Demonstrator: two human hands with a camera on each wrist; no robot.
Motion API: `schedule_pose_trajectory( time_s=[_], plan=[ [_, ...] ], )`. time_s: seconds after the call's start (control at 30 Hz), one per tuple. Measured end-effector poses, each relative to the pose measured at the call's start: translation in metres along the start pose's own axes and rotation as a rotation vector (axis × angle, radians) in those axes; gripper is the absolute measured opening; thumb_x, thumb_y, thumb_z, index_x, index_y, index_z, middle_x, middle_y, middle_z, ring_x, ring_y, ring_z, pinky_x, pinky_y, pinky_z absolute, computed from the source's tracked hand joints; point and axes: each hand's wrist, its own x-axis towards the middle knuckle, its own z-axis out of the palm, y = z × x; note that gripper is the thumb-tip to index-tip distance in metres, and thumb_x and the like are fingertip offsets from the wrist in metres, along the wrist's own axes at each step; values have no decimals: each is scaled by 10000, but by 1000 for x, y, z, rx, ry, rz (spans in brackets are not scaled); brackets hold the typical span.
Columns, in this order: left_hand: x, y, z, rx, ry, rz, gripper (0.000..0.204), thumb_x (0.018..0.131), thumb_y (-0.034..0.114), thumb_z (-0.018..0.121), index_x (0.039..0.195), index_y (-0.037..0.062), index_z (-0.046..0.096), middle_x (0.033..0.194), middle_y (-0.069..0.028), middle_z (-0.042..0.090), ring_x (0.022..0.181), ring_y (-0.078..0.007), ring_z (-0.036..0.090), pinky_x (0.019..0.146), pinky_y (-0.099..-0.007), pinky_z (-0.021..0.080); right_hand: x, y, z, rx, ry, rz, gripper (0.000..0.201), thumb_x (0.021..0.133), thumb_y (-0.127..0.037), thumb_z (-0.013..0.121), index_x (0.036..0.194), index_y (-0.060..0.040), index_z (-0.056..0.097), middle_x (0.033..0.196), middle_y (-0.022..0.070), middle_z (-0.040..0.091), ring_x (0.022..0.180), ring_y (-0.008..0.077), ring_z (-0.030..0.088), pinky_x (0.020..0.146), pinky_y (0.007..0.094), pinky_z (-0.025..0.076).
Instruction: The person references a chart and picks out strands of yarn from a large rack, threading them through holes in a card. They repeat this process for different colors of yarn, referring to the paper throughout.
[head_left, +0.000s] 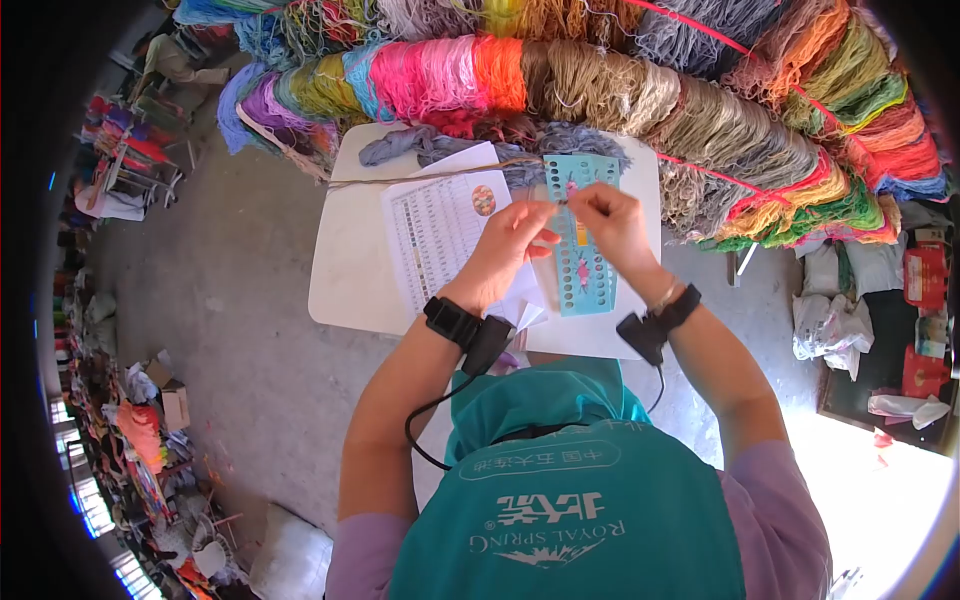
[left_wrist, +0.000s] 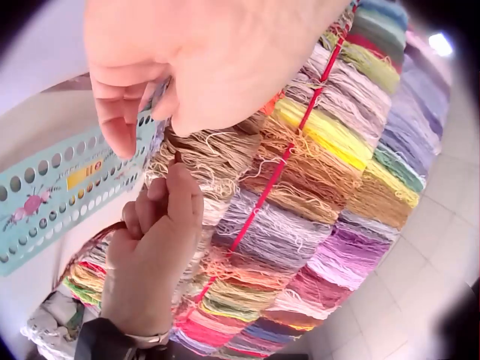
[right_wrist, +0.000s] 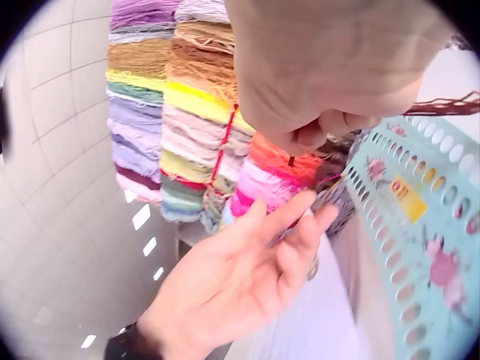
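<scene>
My right hand (head_left: 615,225) pinches the end of brown thread (left_wrist: 178,157) between thumb and index finger, over a light blue thread card (head_left: 597,280) with holes along both edges. Close to those fingertips, my left hand (head_left: 505,245) has its fingers loosely bent; nothing shows between them in the right wrist view. More of the brown strands (head_left: 430,175) lie across the table top, over a printed chart sheet (head_left: 430,230). The card bears pink flowers and a yellow label (right_wrist: 407,200).
A white table (head_left: 350,280) stands before me. Behind it hang thick rows of colored yarn (head_left: 600,90) tied with red cord. Grey-blue yarn (head_left: 400,145) lies along the table's far edge. Plastic bags (head_left: 835,325) are at the right, piled goods at the left.
</scene>
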Motion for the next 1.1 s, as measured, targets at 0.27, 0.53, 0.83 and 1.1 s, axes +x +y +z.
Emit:
schedule_pose_trajectory(
  time_s=[0.27,0.53,0.83,1.1],
  plan=[
    [52,-15,-14,22,107,-131,338,1015,180,551,1280,-31,547,1149,-94,601,869,-177,669,776,-285,553,56,52,8,43,-98,176,74,884,-64,627,878,5,654,693,30,650,604,77,594,555,262,485],
    [78,-27,-13,61,175,-112,195,991,124,563,1098,-16,648,848,-72,668,716,-142,658,639,-249,538,51,72,12,108,-103,145,62,863,-58,660,901,-13,679,747,20,671,672,59,596,614,239,496],
    [86,-21,-15,21,107,-133,152,963,97,592,1013,-30,660,819,-81,681,651,-145,653,574,-227,516,49,69,14,215,-108,146,72,870,-51,670,932,-13,672,778,4,681,720,46,595,631,232,491],
    [71,-6,-37,561,326,16,154,894,52,587,991,-58,634,753,-91,668,594,-151,669,519,-263,560,52,59,13,-96,-211,210,190,821,-176,731,957,-59,666,717,34,677,641,139,654,594,312,508]
  ],
)
